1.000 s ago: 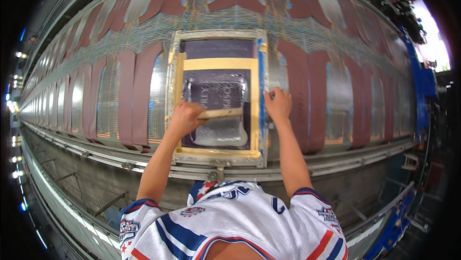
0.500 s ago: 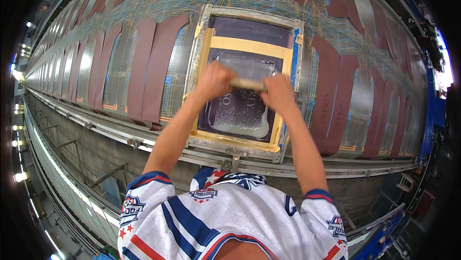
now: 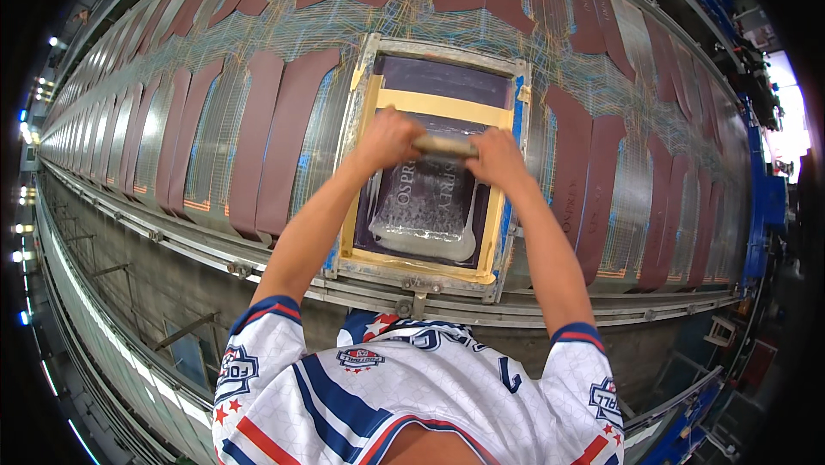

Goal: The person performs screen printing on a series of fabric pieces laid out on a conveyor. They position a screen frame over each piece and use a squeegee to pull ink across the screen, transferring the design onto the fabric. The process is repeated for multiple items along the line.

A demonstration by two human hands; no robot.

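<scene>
My left hand point(image 3: 391, 140) and my right hand point(image 3: 498, 158) are both closed round the ends of a pale squeegee point(image 3: 444, 147) with a bar-like handle. The squeegee lies crosswise over a screen-printing frame point(image 3: 447, 52), near the far end of its printing area. Yellow tape point(image 3: 443, 105) crosses the dark mesh just beyond my hands and also lines the sides. Whitish, wet paste point(image 3: 425, 246) is pooled at the near end, and a thinner film trails up toward the squeegee. Pale lettering shows through the mesh. The squeegee's blade is hidden.
The frame rests on a long metal printing table with a rail point(image 3: 412, 286) along its near edge. Maroon fabric pieces point(image 3: 273, 143) lie in rows to the left, right and far side. More maroon pieces point(image 3: 567, 151) beside the frame carry dark lettering. Coloured lines cover the tabletop.
Both hands have slid the squeegee away from me along the screen, closer to the far tape band. More lettering and paste film show behind it. The whole view has shifted slightly.
</scene>
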